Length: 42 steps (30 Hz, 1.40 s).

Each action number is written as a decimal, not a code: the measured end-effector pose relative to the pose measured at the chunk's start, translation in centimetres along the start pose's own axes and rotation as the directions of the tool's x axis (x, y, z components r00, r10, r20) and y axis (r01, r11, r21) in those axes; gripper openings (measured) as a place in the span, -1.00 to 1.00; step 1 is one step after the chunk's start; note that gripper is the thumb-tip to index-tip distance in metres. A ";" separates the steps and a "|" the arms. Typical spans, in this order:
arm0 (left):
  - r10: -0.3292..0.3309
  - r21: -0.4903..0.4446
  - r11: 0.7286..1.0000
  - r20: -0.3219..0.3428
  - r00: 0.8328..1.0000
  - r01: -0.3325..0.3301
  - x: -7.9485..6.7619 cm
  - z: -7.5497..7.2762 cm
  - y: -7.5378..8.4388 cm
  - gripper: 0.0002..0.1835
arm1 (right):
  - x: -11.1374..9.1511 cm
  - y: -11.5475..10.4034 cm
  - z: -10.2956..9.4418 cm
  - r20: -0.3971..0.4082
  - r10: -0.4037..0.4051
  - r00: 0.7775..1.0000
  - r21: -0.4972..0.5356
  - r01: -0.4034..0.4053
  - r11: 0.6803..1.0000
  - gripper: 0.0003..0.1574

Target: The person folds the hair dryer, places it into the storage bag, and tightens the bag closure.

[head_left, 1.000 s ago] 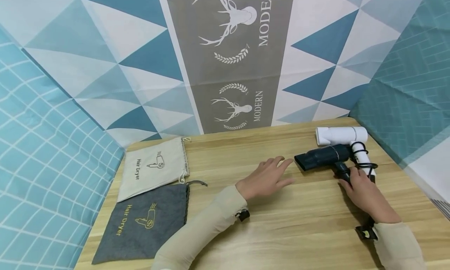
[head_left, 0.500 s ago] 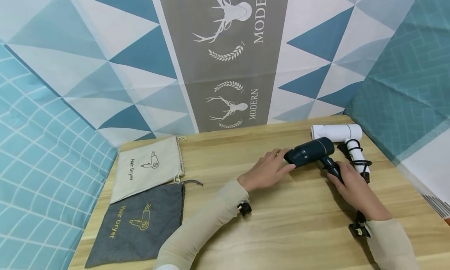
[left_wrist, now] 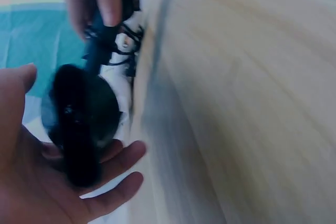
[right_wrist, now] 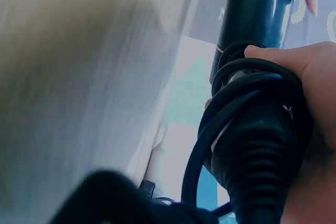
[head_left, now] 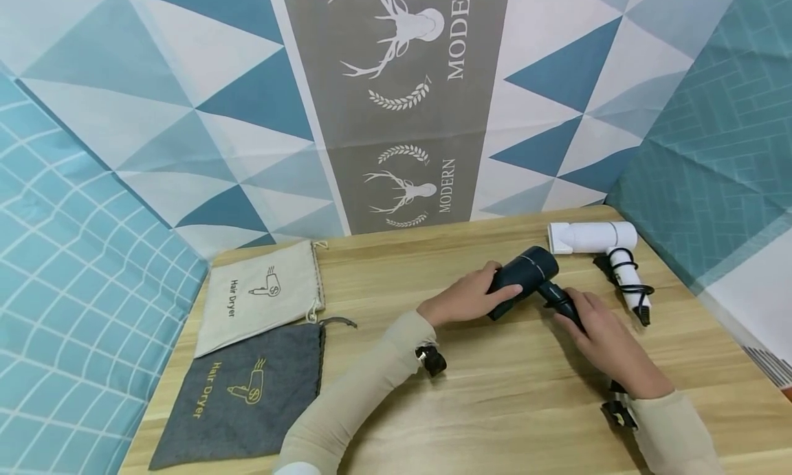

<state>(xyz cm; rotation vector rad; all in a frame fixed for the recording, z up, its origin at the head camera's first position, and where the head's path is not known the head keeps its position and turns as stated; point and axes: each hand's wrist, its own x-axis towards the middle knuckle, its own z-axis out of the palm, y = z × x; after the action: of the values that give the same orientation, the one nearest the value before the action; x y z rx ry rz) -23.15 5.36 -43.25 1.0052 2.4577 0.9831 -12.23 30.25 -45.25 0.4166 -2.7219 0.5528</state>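
A dark navy hair dryer (head_left: 529, 267) is held above the wooden table between both hands. My right hand (head_left: 603, 334) grips its handle, and a black cord (right_wrist: 207, 129) is coiled round that handle in the right wrist view. At the nozzle end, my left hand (head_left: 463, 297) has its fingers curved round the body. The left wrist view, somewhat blurred, looks at the flat nozzle (left_wrist: 76, 129), with the left fingers behind it and the thumb to one side. The palm side of the right hand is mostly hidden.
A white hair dryer (head_left: 590, 237) with its cord wrapped lies at the back right of the table (head_left: 396, 269). On the left lie a cream drawstring pouch (head_left: 247, 317) and a grey pouch (head_left: 278, 420), both printed "Hair Dryer". Patterned walls stand behind and at both sides.
The right hand has brought the dark hair dryer left, away from the white one, with its nozzle turning toward the person. The left hand has come from beside the nozzle to hold it.
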 end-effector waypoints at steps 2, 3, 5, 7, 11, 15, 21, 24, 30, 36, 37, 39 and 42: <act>-0.020 -0.074 0.997 0.026 0.999 0.022 0.1 -0.3 -0.1 -0.16 | 0.1 -0.3 0.1 -0.002 -0.029 1.000 -0.005 0.029 1.000 -0.42; -0.033 -0.111 0.993 0.042 0.999 0.038 0.1 -0.4 -0.3 -0.18 | 0.2 -0.5 0.2 0.000 -0.042 0.999 -0.006 0.042 0.999 -0.42; -0.062 -0.182 0.981 0.065 0.996 0.073 0.2 -0.4 -0.7 -0.19 | 0.2 -0.9 0.4 0.007 -0.062 0.998 0.004 0.062 0.998 -0.42; -0.084 -0.245 0.965 0.069 0.994 0.099 0.2 -0.3 -0.9 -0.19 | 0.2 -1.3 0.5 0.018 -0.069 0.997 0.021 0.068 0.997 -0.41; -0.115 -0.268 0.957 0.014 0.993 0.114 -0.1 0.3 -0.8 -0.13 | 0.1 -1.6 0.6 0.028 -0.066 0.997 0.045 0.065 0.997 -0.37; -0.102 -0.226 0.971 -0.070 0.992 0.084 -0.7 1.0 0.1 -0.10 | -0.1 -1.4 0.6 0.009 -0.051 0.999 0.074 0.050 0.996 -0.33; -0.099 -0.232 0.971 -0.158 0.982 0.061 -1.3 1.4 0.5 -0.17 | -0.2 -1.1 0.4 0.013 0.006 1.000 0.127 -0.008 0.992 -0.24; -0.110 -0.264 0.963 -0.171 0.979 0.062 -1.6 1.5 0.3 -0.18 | -0.3 -0.9 0.0 0.072 0.096 0.993 0.157 -0.107 0.982 -0.15; -0.152 -0.368 0.927 -0.183 0.971 0.076 -2.0 1.2 -0.4 -0.18 | -0.2 -0.4 -1.0 0.190 0.198 0.961 0.176 -0.232 0.957 -0.14; -0.159 -0.390 0.918 -0.209 0.965 0.067 -2.1 0.5 -0.6 -0.17 | 0.1 0.2 -0.6 0.196 0.198 0.961 0.195 -0.236 0.952 -0.37; -0.153 -0.391 0.918 -0.211 0.965 0.060 -2.1 0.5 -0.5 -0.18 | 0.1 0.2 -0.4 0.190 0.194 0.962 0.202 -0.232 0.952 -0.40; -0.141 -0.391 0.919 -0.207 0.968 0.051 -2.1 0.6 -0.5 -0.19 | 0.2 0.2 -0.2 0.177 0.186 0.967 0.209 -0.222 0.953 -0.47; -0.128 -0.387 0.921 -0.191 0.973 0.046 -2.3 0.8 -0.3 -0.19 | 0.2 -0.2 0.0 0.174 0.179 0.968 0.214 -0.215 0.953 -0.48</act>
<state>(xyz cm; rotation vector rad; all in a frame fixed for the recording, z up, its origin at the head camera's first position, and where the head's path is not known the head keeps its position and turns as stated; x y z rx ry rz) -21.25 3.93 -44.01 0.6839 2.3120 1.5314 -12.35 30.06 -45.09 0.2512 -2.8751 0.9346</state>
